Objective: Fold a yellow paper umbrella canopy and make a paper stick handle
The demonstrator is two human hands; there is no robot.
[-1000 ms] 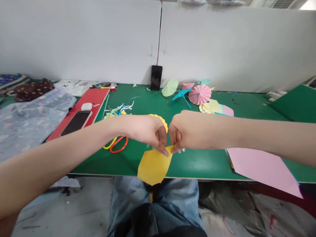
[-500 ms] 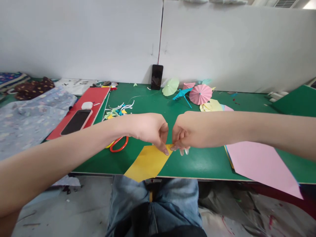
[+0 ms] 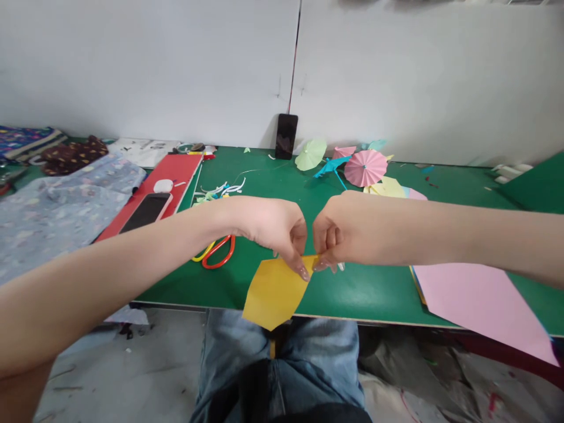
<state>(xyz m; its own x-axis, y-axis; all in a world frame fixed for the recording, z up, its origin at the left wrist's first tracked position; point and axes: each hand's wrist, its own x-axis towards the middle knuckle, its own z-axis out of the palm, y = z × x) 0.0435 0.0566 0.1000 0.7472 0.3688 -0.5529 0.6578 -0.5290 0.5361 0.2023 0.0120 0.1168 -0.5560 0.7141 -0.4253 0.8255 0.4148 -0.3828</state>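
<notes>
A yellow sheet of paper [image 3: 275, 291] hangs past the front edge of the green table [image 3: 352, 291]. My left hand [image 3: 275, 226] and my right hand [image 3: 341, 232] meet knuckle to knuckle above it. Both pinch its upper right corner with thumb and fingertips, fingers curled shut. The rest of the sheet slopes down toward my lap. Behind my left wrist lie scissors with red and yellow handles [image 3: 215, 254], partly hidden by the arm.
A large pink sheet [image 3: 476, 302] overhangs the table's right front. Paper umbrellas, pink [image 3: 365, 167] and green [image 3: 311, 154], lie at the back beside a black phone [image 3: 286, 136] leaning on the wall. A second phone [image 3: 147, 211] rests on a red board [image 3: 170, 173]; patterned cloth [image 3: 57, 205] lies left.
The yellow sheet swung from lying flatter and leftward back to hanging down over the table edge. Both hands kept their pinch on its corner, shifting slightly right.
</notes>
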